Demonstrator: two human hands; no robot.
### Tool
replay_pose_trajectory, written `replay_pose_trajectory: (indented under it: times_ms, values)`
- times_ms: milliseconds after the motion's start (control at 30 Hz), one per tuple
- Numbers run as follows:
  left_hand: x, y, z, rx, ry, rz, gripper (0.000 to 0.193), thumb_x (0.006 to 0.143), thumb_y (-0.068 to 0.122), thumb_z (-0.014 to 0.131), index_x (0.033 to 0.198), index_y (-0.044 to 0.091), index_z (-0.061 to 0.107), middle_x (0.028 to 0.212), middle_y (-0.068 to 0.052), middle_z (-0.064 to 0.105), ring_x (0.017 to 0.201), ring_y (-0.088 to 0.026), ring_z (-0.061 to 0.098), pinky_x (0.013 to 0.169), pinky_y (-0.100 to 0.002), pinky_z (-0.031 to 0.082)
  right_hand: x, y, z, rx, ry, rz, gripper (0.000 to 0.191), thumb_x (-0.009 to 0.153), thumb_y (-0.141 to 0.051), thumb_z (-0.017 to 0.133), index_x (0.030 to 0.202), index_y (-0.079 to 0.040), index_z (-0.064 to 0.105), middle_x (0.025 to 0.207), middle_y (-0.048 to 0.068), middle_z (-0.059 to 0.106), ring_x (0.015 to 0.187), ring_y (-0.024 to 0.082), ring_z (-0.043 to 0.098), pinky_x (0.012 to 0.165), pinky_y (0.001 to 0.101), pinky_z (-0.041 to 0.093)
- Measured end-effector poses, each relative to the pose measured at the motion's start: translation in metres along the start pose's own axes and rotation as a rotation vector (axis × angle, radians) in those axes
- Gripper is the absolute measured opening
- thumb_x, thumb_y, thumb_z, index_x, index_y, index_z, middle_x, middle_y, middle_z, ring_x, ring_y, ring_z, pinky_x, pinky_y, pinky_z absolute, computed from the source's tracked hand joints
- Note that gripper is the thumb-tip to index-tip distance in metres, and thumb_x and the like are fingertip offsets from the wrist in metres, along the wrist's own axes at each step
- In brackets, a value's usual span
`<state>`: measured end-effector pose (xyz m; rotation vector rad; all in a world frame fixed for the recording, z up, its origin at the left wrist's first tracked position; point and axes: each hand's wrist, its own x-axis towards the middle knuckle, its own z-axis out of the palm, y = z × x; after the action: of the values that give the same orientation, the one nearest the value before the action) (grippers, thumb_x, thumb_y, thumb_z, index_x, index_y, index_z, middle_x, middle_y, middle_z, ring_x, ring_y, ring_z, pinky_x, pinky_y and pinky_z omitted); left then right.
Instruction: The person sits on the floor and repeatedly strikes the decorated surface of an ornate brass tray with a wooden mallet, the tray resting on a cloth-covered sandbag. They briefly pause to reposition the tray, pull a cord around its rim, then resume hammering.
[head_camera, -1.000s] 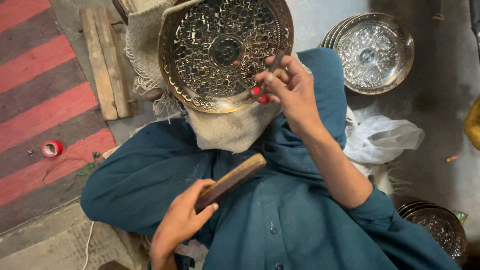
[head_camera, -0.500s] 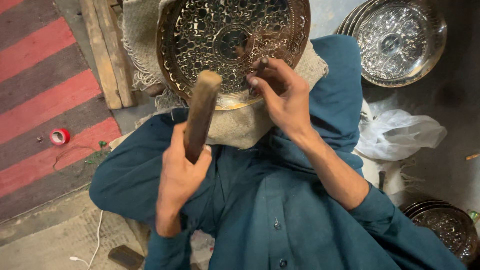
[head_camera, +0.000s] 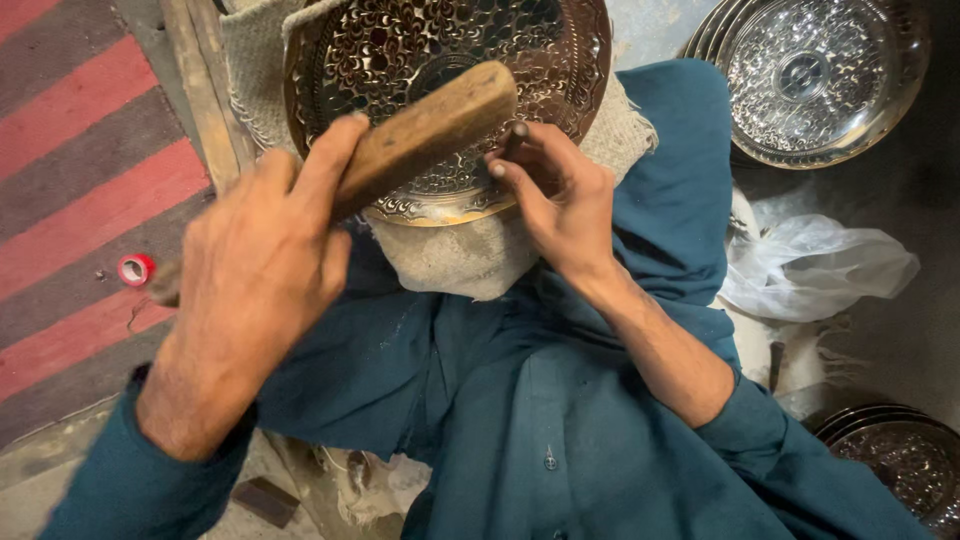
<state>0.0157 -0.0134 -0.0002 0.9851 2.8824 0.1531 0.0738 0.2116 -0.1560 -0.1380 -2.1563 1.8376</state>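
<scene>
Two bare hands work over an embossed metal plate that lies on a pad of coarse cloth across the person's lap, its far rim running out of the top of the view. The left hand is clenched around a wooden mallet, gripping its near end; the block angles up and to the right from the fist, so its thick far end hangs over the plate's near half, close to the other hand. The right hand pinches a small punch between thumb and fingers, its tip set on the plate near the near rim, just beside the mallet's end. Whether mallet and punch touch cannot be told. Teal sleeves and trousers fill the lower view. A stack of silver plates sits at upper right, a crumpled plastic bag below it, and more dark plates at lower right. A small red tape roll lies on the striped mat at left.
</scene>
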Motion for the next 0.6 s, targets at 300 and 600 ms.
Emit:
replay_pose_trajectory:
  times_ms: [300, 600]
  values:
    - [0.026, -0.001, -0.014, -0.137, 0.043, 0.139, 0.077, 0.082, 0.005, 0.072, 0.154, 0.010, 0.044, 0.094, -0.016, 0.058, 0.082, -0.037, 0.063, 0.069, -0.048, 0.051, 0.000, 0.003, 0.008, 0.034, 0.043, -0.018, 0.028, 0.100, 0.006, 0.071, 0.126, 0.004, 0.061, 0.108, 0.010, 0.078, 0.104, 0.014, 0.077, 0.092, 0.0259, 0.060]
    - [0.029, 0.005, -0.018, 0.402, 0.143, 0.252, 0.066, 0.088, 0.004, 0.071, 0.150, 0.020, 0.051, 0.089, -0.012, 0.058, 0.081, -0.030, 0.062, 0.068, -0.045, 0.050, 0.000, -0.002, 0.007, -0.004, 0.023, 0.019, 0.023, 0.098, 0.004, 0.074, 0.120, 0.004, 0.067, 0.104, 0.008, 0.079, 0.099, 0.013, 0.077, 0.086, 0.0251, 0.060]
